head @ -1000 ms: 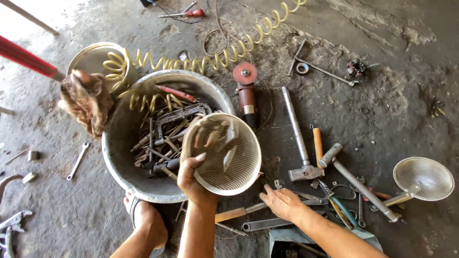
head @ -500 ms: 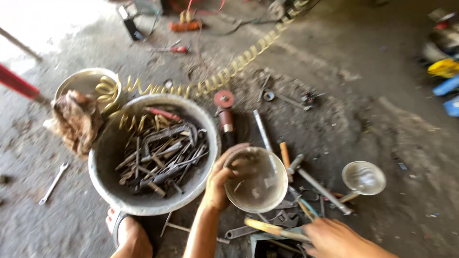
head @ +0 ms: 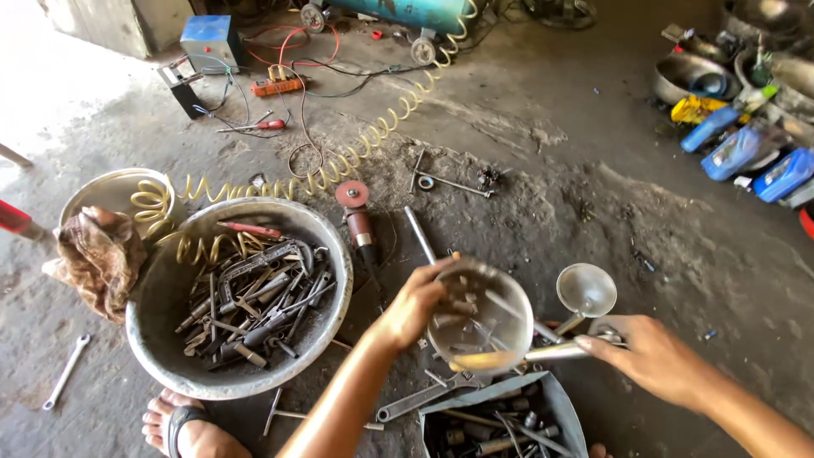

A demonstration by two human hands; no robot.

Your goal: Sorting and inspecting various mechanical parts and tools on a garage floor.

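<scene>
Metal bowl (head: 480, 319) gripped by its rim in the left hand (head: 413, 304) needed holding level while the right hand (head: 651, 356) clasped a steel rod (head: 564, 349) beside it.

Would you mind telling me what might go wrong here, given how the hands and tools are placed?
The small bowl looks tilted in the left hand, so its loose parts might spill. The right hand reaches among tools beside the metal box, whose edges could cut. The bare sandalled foot sits beside the heavy tool basin.
</scene>
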